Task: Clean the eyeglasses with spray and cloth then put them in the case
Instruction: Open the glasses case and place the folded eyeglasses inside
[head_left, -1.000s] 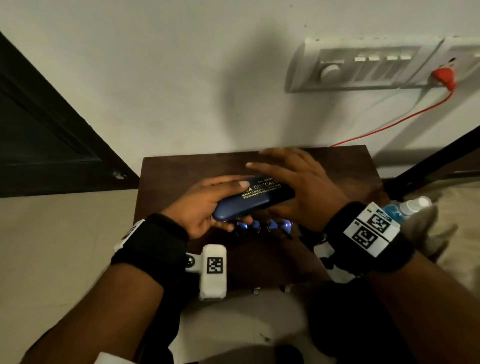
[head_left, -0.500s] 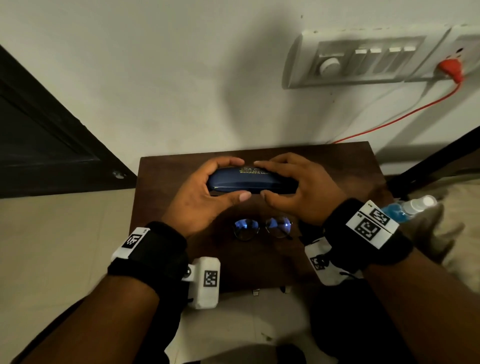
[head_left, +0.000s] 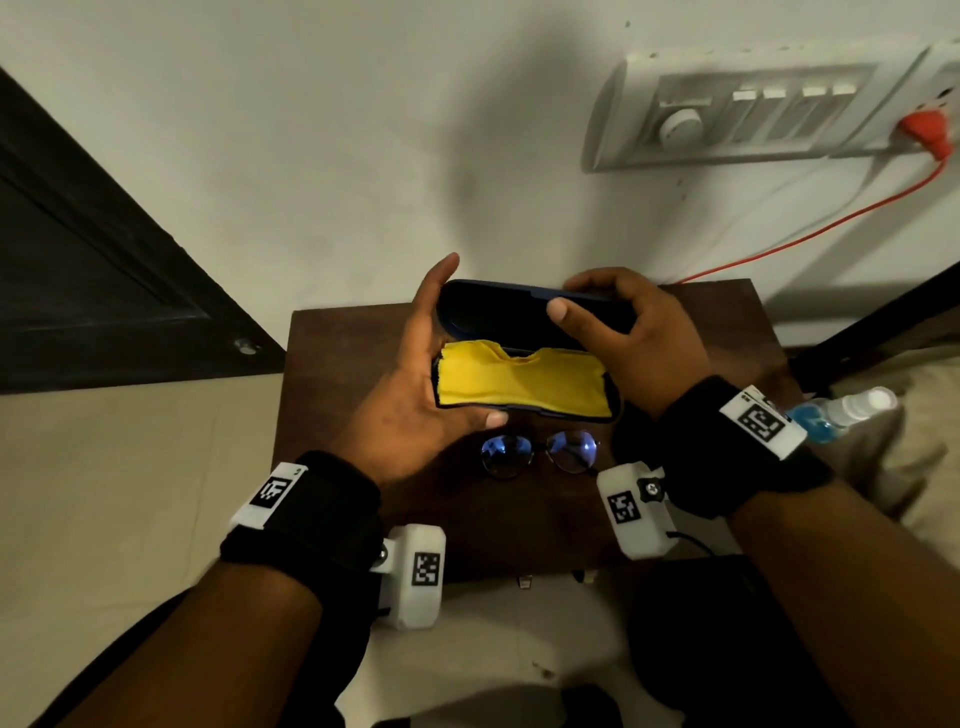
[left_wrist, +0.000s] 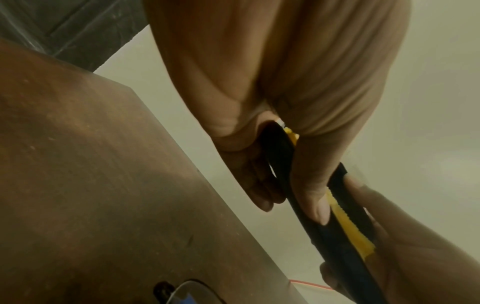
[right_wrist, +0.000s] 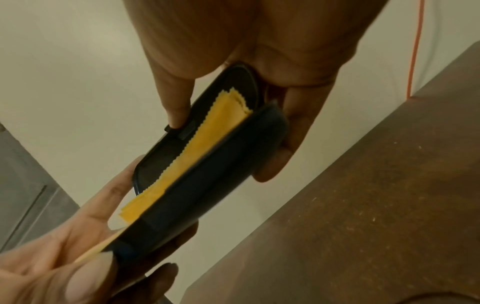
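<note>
Early stage: the case (head_left: 524, 358) is held open above the surface (head_left: 727, 322), left hand (head_left: 415, 400) gripping its base, right hand (head_left: 639, 338) its lid. The yellow cloth (head_left: 519, 382) lies inside; the eyeglasses (head_left: 537, 452) (uncleaned, apparently) lie just below the case.

I am looking at a dark navy case (head_left: 524, 317) with a black lining, and a bright yellow cloth (head_left: 519, 382) with a zigzag-cut edge is lying in its lower half. The eyeglasses (head_left: 540, 452) are showing thin dark rims and a blue-violet sheen on both lenses. They are lying on a dark reddish-brown table (head_left: 727, 322) with a mottled grain. The spray bottle (head_left: 836, 413) is showing clear blue liquid and a white top. I am seeing black wristbands (head_left: 317, 514) carrying white blocks printed with black square code patterns. An orange-red cable (head_left: 810, 234) is crossing the off-white wall (head_left: 311, 130).
</note>
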